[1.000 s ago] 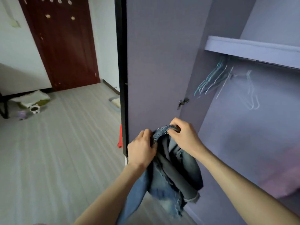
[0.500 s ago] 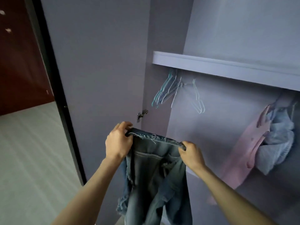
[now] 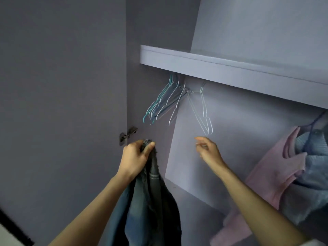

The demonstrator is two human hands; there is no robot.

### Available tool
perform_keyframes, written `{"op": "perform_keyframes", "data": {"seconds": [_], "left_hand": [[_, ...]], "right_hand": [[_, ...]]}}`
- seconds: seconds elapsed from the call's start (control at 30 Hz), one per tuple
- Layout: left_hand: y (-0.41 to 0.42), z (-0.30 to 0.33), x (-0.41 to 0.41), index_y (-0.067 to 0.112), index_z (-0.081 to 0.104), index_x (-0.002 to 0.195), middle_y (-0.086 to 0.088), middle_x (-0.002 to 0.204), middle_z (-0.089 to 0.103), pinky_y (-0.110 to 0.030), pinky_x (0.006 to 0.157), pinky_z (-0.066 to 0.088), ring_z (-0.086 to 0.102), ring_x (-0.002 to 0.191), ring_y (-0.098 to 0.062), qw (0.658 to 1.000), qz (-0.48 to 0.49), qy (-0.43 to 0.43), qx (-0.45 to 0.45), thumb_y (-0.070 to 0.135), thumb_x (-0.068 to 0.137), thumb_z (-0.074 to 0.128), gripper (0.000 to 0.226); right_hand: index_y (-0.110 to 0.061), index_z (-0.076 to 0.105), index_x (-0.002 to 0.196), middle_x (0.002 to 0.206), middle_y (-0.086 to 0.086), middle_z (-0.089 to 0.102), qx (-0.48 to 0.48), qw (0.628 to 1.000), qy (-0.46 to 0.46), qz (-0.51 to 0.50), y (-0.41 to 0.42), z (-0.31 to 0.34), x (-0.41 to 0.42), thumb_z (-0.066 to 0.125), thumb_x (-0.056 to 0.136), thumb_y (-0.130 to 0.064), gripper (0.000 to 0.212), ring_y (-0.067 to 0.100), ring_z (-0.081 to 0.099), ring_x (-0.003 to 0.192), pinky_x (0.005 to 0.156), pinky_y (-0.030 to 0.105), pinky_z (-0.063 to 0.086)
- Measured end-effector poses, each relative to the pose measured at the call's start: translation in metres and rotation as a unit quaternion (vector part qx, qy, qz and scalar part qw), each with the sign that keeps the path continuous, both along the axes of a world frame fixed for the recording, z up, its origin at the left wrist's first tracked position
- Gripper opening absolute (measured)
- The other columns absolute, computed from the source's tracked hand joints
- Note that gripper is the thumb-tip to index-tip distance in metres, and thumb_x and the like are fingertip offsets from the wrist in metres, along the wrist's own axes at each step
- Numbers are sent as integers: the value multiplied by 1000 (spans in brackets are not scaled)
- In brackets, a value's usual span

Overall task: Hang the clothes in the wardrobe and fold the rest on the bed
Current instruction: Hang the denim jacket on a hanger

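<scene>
My left hand [image 3: 136, 155] grips the bunched top of a pair of blue jeans [image 3: 150, 201], which hang down in front of the open wardrobe. My right hand [image 3: 207, 151] is free, fingers loosely spread, raised just below a white wire hanger [image 3: 204, 114]. Several empty wire hangers [image 3: 163, 103], teal and white, hang bunched at the left end of the space under the shelf [image 3: 221, 71]. The rail itself is hidden behind the shelf's front edge.
The wardrobe door [image 3: 62, 103] stands open on the left, its hinge [image 3: 126, 136] beside my left hand. A pink garment [image 3: 276, 176] and a light blue garment [image 3: 312, 167] hang at the right inside the wardrobe.
My right hand has let go of the jeans and risen toward the white hanger. My left hand now holds the jeans alone, bunched. The view has turned further into the wardrobe.
</scene>
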State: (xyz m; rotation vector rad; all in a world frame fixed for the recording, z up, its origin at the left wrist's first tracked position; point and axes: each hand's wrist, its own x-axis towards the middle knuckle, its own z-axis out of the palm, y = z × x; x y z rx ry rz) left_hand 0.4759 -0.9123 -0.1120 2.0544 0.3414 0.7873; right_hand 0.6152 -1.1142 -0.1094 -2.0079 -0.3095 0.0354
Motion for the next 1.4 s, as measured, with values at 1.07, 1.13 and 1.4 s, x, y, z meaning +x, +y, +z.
{"op": "perform_keyframes", "data": {"seconds": [1.07,1.13,1.4], "left_hand": [[27,-26,43,3,57,82,-16,75,65,-46,67,50,61,76,-39,995,-33,87,32,25,93,57,24],[25,-26,39,7,56,81,-14,75,64,-45,67,50,61,78,-39,994,-48,97,34,24,94,56,21],[21,-27,19,4,63,102,-14,92,67,-42,78,50,62,92,-35,988,-72,132,24,17,96,53,18]], "right_hand": [[-10,72,83,76,11,60,46,975,-45,-211,44,9,110,45,89,-8,27,32,59,76,78,39,54],[-11,60,61,67,18,55,34,971,-60,-228,36,7,100,45,89,-9,31,33,54,69,68,32,48],[0,68,89,71,10,51,91,966,-48,-237,3,-26,39,44,93,-3,25,31,61,58,49,26,54]]}}
